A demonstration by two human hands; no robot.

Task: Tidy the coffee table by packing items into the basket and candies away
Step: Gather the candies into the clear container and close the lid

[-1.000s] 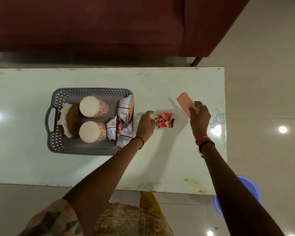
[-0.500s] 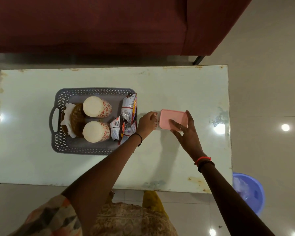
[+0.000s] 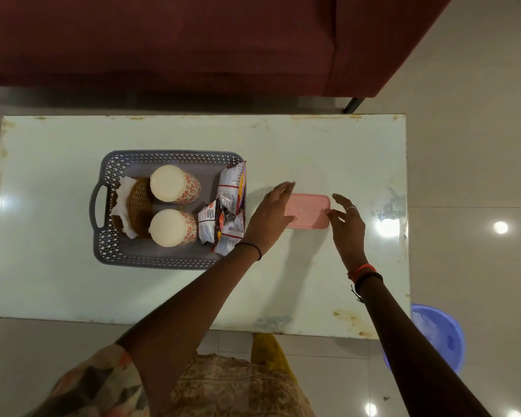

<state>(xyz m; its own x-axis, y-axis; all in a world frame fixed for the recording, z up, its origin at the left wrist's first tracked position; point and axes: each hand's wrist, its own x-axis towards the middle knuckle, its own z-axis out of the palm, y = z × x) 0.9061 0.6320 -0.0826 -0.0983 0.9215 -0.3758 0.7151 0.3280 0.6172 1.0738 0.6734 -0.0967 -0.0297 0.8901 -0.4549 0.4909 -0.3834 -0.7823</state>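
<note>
The small pink rectangular plastic box, with its lid on, lies flat on the pale glossy worktop. It sits just beside the grey perforated plastic basket, off the basket's snack-packet side and apart from its wall. The box's long axis runs straight away from the basket, along the length of the worktop, so one short end faces the basket and the other faces away. No loose candies show anywhere outside the basket, so they are probably shut under the lid.

The box lies between the two hands. The left hand is the one nearer the basket. It covers the box's basket-side end, palm down, with its fingers stretched straight and together past the far long edge. It is released and grasps nothing, and I cannot tell whether its palm rests on the lid or hangs just above it. The right hand is at the end away from the basket. Its fingers are loosely spread, with the fingertips at or just off that short edge. It is also released and not curled round anything.

If the box is to join the two upturned patterned paper cups and the foil snack packets in the basket, the carry is a short one along the box's own long axis. The left hand is the better placed to make it.
</note>
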